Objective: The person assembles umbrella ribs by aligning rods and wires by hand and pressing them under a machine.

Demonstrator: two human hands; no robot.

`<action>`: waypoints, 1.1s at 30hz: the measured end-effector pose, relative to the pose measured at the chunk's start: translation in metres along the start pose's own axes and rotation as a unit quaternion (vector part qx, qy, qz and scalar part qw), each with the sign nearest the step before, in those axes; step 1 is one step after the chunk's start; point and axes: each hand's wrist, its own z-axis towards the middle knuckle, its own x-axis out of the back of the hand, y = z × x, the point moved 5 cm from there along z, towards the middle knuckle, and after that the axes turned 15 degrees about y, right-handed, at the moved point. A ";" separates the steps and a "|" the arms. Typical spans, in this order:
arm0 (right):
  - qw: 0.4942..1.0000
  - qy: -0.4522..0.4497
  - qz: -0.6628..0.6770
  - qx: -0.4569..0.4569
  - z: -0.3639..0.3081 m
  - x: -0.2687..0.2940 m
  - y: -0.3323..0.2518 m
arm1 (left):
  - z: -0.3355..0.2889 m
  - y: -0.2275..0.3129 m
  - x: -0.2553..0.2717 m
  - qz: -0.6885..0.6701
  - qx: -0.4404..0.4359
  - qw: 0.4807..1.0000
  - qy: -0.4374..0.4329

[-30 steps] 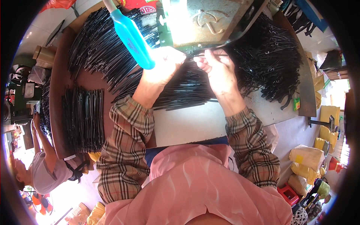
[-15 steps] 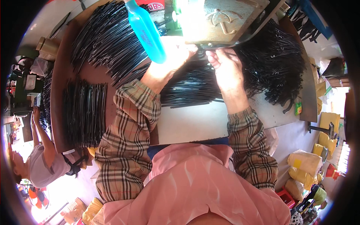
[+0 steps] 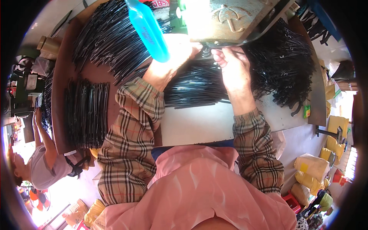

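The left hand point(image 3: 175, 50), upper centre, is curled, glare hiding what it grips; the right hand point(image 3: 235, 69), beside it, pinches a thin dark rod point(image 3: 240, 53) in its fingertips; glossy black rods point(image 3: 197, 90) lie heaped below; above are a smooth blue handle point(image 3: 147, 32) and rust-stained metal housing point(image 3: 245, 23); both hands appear higher and further right than a second ago.

Can see yellow sacks point(image 3: 337, 125) and a red stool point(image 3: 293, 203) well down-right of the fingers point(image 3: 219, 58), an orange-bladed fan point(image 3: 33, 195) far down-left.
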 end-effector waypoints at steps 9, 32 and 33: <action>1.000 -0.028 -0.001 0.003 -0.002 -0.005 0.000 | -0.006 0.006 0.004 -0.121 -0.027 0.992 -0.015; 1.000 -0.013 -0.014 0.011 -0.002 -0.004 0.001 | 0.008 0.008 0.002 0.052 0.067 0.996 -0.036; 1.000 -0.012 -0.011 0.017 -0.001 -0.003 0.000 | 0.007 0.010 0.001 0.067 0.078 0.994 -0.039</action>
